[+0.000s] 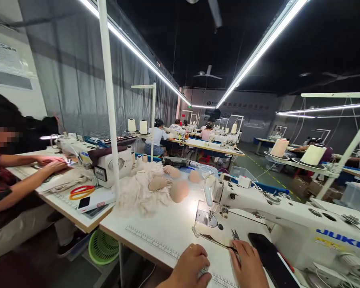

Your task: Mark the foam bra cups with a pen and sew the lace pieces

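My left hand (189,266) rests curled at the near edge of the white sewing table (168,224), its fingers bent over a printed ruler strip with something pale under them that I cannot name. My right hand (248,264) lies just right of it, fingers together on a thin dark strip (219,241) that runs toward the needle plate (204,218). Small thread snips (235,235) lie beside the right fingertips. The white JUKI sewing machine (288,216) stands above and to the right of both hands.
A heap of cream fabric (138,190) and several beige padded cups (179,190) lie at the table's far left. A white pole (109,100) rises there. A person at the left sews at another machine (108,162). Thread cones (313,155), a green basket (103,248) underneath, more workers behind.
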A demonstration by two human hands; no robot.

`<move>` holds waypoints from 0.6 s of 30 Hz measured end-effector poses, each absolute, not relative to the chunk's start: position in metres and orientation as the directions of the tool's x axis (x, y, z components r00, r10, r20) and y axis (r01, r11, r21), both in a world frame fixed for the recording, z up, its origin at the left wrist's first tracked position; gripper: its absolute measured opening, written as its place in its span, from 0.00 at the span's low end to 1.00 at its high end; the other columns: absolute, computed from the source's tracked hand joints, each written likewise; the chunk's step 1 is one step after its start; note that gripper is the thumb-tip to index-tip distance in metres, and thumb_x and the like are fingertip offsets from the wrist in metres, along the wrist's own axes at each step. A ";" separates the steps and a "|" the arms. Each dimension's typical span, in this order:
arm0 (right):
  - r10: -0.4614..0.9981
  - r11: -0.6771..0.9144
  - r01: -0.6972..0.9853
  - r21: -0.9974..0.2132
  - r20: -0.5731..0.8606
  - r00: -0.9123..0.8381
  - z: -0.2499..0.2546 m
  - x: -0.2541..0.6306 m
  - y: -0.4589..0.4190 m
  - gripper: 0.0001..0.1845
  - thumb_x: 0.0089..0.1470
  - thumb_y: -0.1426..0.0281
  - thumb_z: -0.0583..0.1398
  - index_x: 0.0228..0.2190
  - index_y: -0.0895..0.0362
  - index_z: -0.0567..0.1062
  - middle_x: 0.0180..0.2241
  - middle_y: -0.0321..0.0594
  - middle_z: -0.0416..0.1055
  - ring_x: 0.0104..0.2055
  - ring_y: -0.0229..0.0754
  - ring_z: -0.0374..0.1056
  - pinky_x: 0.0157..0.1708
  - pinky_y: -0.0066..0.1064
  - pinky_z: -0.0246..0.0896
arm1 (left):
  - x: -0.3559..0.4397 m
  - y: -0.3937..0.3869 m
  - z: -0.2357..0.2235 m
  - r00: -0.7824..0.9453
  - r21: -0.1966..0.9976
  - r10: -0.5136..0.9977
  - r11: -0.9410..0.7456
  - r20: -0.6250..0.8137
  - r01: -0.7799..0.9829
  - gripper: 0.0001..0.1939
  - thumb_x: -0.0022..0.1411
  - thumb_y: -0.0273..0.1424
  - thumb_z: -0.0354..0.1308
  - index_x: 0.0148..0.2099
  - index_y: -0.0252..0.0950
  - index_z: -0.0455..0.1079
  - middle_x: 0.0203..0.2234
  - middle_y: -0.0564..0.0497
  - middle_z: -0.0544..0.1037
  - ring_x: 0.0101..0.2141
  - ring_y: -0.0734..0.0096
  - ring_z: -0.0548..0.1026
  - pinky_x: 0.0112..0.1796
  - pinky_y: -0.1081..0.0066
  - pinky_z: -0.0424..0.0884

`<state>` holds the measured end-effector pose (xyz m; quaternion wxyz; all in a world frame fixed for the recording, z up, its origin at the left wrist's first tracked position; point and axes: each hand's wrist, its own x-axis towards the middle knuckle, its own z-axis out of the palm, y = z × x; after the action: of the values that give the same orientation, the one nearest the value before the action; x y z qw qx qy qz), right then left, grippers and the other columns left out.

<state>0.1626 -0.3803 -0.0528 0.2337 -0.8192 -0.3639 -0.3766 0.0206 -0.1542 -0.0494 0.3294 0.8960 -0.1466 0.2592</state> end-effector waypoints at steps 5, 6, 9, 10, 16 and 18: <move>0.424 -0.625 0.777 -0.068 0.807 0.411 -0.066 0.177 -0.383 0.29 0.78 0.55 0.46 0.41 0.54 0.81 0.36 0.50 0.81 0.35 0.54 0.75 0.38 0.45 0.69 | 0.034 -0.146 -0.072 0.795 0.488 -0.146 -0.721 0.588 -0.493 0.18 0.52 0.33 0.76 0.45 0.41 0.79 0.45 0.43 0.83 0.43 0.53 0.83 0.44 0.58 0.81; 0.439 -0.624 0.779 -0.058 0.799 0.411 -0.071 0.182 -0.385 0.27 0.77 0.57 0.47 0.41 0.54 0.81 0.36 0.49 0.81 0.35 0.54 0.75 0.38 0.45 0.69 | 0.035 -0.145 -0.074 0.793 0.487 -0.153 -0.716 0.590 -0.501 0.17 0.54 0.36 0.76 0.45 0.42 0.79 0.45 0.43 0.84 0.43 0.53 0.83 0.44 0.59 0.81; 0.503 -0.602 0.798 -0.029 0.762 0.408 -0.082 0.195 -0.392 0.19 0.74 0.63 0.51 0.43 0.53 0.81 0.35 0.49 0.80 0.34 0.53 0.75 0.37 0.44 0.67 | 0.036 -0.146 -0.073 0.788 0.494 -0.162 -0.699 0.594 -0.517 0.15 0.61 0.44 0.72 0.44 0.42 0.79 0.44 0.42 0.85 0.43 0.54 0.84 0.46 0.59 0.81; 0.520 -0.594 0.804 -0.019 0.754 0.401 -0.085 0.198 -0.393 0.17 0.73 0.65 0.53 0.43 0.53 0.81 0.35 0.49 0.79 0.34 0.53 0.74 0.37 0.44 0.67 | 0.034 -0.147 -0.070 0.788 0.500 -0.162 -0.693 0.594 -0.519 0.15 0.63 0.46 0.70 0.43 0.41 0.79 0.43 0.42 0.85 0.43 0.55 0.84 0.46 0.60 0.81; 0.582 -0.560 0.823 0.096 0.753 0.308 -0.093 0.208 -0.396 0.14 0.64 0.75 0.57 0.44 0.52 0.81 0.34 0.47 0.80 0.32 0.52 0.76 0.35 0.43 0.68 | 0.012 -0.112 -0.010 0.830 0.557 -0.039 -0.724 0.557 -0.408 0.10 0.66 0.35 0.66 0.50 0.43 0.79 0.43 0.47 0.87 0.44 0.61 0.85 0.49 0.66 0.81; 0.592 -0.544 0.828 0.135 0.761 0.264 -0.090 0.207 -0.400 0.14 0.64 0.76 0.57 0.44 0.52 0.81 0.34 0.47 0.80 0.32 0.52 0.77 0.33 0.42 0.69 | 0.011 -0.071 0.023 0.847 0.570 0.100 -0.780 0.521 -0.258 0.09 0.70 0.33 0.62 0.50 0.43 0.79 0.43 0.48 0.86 0.46 0.61 0.83 0.52 0.63 0.79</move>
<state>0.2069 -0.3997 -0.0904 0.1469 -0.7815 -0.4544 -0.4015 0.0109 -0.0708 0.0227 0.3288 0.9031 -0.0438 0.2727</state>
